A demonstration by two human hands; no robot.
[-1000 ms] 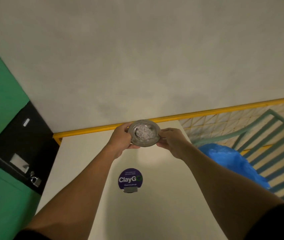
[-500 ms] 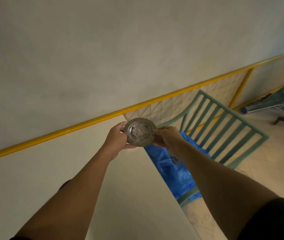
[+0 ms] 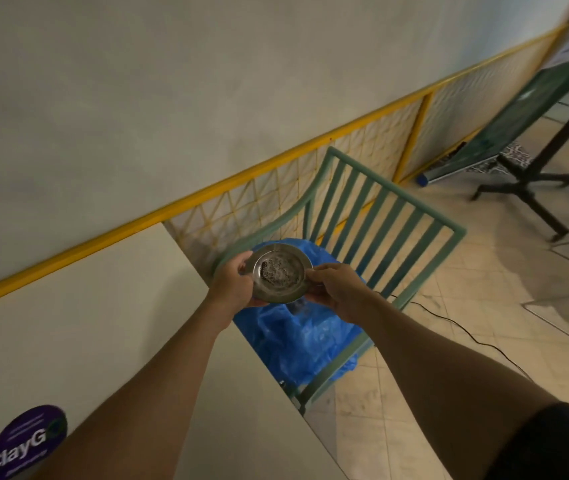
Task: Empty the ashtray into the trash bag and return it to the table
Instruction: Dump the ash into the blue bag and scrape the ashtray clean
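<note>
A round metal ashtray (image 3: 279, 271) with a dark clump of ash in its middle is held level in the air. My left hand (image 3: 233, 287) grips its left rim and my right hand (image 3: 336, 291) grips its right rim. The ashtray hangs over the blue trash bag (image 3: 300, 337), which sits on the seat of a green slatted chair (image 3: 380, 216). The white table (image 3: 68, 323) lies to the left, its right edge just beside the bag.
A purple round sticker (image 3: 25, 441) is on the table's near left. A yellow rail and mesh fence (image 3: 276, 188) run along the wall behind. A black cable (image 3: 463, 330) crosses the tiled floor. A black table base (image 3: 532, 178) stands at far right.
Both hands have carried the ashtray rightward off the table, from above the tabletop to above the blue bag. The view has swung right with them.
</note>
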